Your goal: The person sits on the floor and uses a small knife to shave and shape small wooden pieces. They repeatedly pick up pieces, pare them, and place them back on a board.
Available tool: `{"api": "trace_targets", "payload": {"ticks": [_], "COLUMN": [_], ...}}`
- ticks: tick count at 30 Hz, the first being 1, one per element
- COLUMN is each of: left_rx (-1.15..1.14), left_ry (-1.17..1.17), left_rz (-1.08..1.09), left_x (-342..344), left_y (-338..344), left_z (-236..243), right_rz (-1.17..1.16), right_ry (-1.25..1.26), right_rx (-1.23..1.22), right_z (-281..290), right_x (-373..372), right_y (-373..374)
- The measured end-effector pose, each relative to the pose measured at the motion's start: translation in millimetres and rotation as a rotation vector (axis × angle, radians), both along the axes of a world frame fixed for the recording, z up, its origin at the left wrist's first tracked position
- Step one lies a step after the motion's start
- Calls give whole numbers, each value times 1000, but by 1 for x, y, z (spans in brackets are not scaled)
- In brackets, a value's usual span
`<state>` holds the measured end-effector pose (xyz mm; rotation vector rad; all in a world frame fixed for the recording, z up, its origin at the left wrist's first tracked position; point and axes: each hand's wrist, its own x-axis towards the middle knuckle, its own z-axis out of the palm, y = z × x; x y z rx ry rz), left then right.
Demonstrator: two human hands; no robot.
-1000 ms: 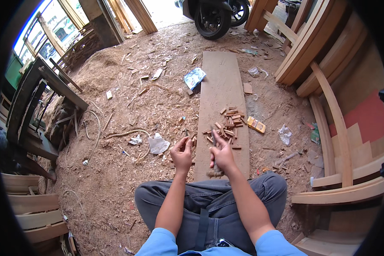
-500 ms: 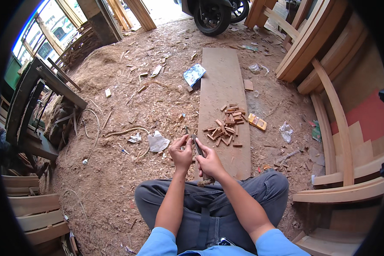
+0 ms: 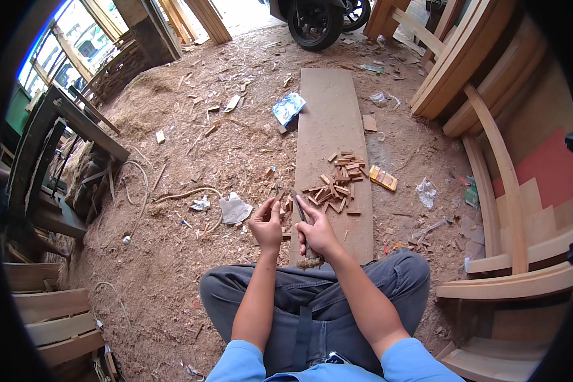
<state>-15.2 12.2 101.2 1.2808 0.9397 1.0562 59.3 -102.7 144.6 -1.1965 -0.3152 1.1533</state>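
Observation:
My right hand (image 3: 318,235) is closed round a long tool that looks like a chisel (image 3: 297,207), with a narrow dark blade and a frayed handle end. Its blade points away from me. Close by on the left, my left hand (image 3: 267,227) pinches a small wooden piece (image 3: 278,193), mostly covered by the fingers. A gap separates the blade from that piece. Just beyond my hands, a loose pile of small wooden pieces (image 3: 342,181) lies on a long flat board (image 3: 328,108). My crossed legs are below both hands.
Right of the board lies a yellow packet (image 3: 382,179); a blue-white packet (image 3: 289,109) rests at its left edge. A white scrap (image 3: 235,208) and a cord (image 3: 191,191) lie among wood shavings. Timber frames (image 3: 500,165) stand at right, a dark frame (image 3: 76,127) at left, a motorcycle wheel (image 3: 315,24) ahead.
My hands have moved apart: the tool's blade has come away from the left fingers and turned edge-on. The right hand has shifted slightly right; the left stays pinched.

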Motion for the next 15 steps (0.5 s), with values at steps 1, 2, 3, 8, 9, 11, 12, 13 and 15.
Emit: {"api": "trace_targets", "payload": {"ticks": [1,2,3,8,9,11,12,13,15], "left_rx": [70,97,115,-109,-62,-59,-45,-44,-2], "left_ry": [-23,-15,-9,3,-45,-63,-137,-55,11], "left_rz": [-5,4,4,-77,-111,-142,-180,-187,-226], "left_x": [0,-1,-1,2,3,3,2,2,-2], "left_y": [1,1,1,3,4,4,2,0,-10], "left_z": [0,0,-1,-1,-1,-3,-5,-6,-9], "right_rz": [33,65,86,108,79,51,65,-133,-500], "right_ry": [-8,-12,-32,-94,-121,-112,-76,-103,-54], "right_rx": [-23,-39,-51,-89,-60,-91,-116,-92,-175], "right_z": [4,7,9,0,-2,-2,1,5,15], "right_x": [-4,-6,-6,-11,-12,-12,-7,0,32], "right_y": [2,2,2,-2,-2,3,6,8,11]}}
